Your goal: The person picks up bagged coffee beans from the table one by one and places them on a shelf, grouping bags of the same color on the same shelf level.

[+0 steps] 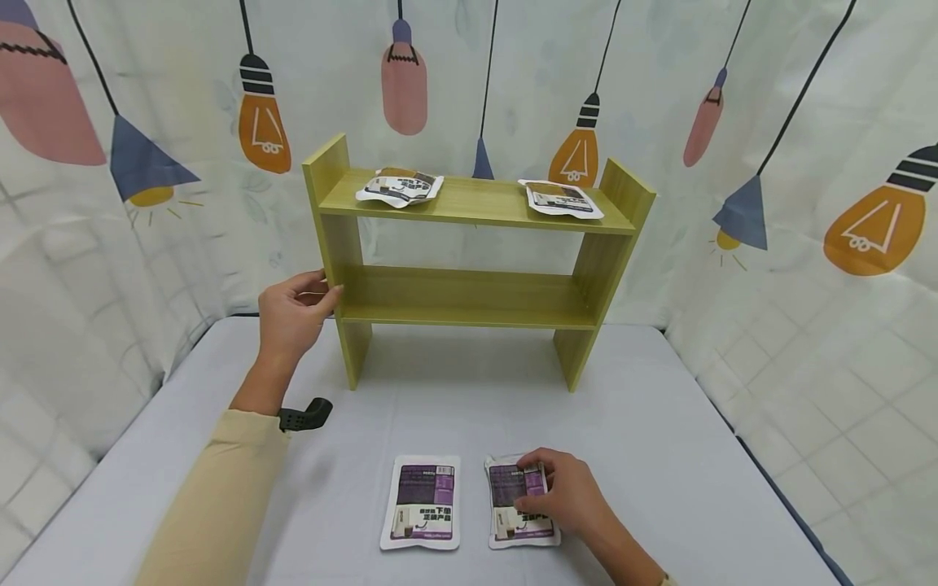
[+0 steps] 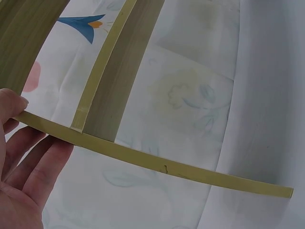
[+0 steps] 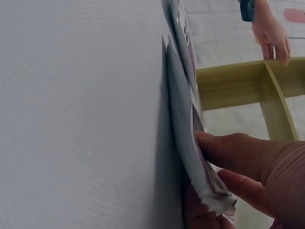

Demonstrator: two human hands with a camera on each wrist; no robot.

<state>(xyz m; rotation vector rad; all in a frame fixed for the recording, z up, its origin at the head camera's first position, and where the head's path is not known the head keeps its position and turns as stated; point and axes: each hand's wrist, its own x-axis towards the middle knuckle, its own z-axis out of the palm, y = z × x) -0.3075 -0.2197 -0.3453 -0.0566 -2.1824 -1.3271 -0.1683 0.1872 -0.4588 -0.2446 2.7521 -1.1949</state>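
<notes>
Left hand (image 1: 296,316) on shelf (image 1: 469,296), right hand (image 1: 570,495) on purple pouch (image 1: 504,493)

We see the left hand gripping the shelf at its left side panel (image 1: 344,244), thumb on the front edge. Right hand: narrow pinch on the purple pouch, which sits in front of the shelf at the white table (image 1: 344,488); fully down or not, we can't tell. We log a second purple pouch (image 1: 421,498) in front of the shelf, flat. Up on the shelf's top board: a left pouch (image 1: 401,189) and a right pouch (image 1: 563,200).

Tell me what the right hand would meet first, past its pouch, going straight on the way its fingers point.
Likely the other pouch, lying on the table to the left of the pinched pouch, though the right hand might pass above it.
</notes>
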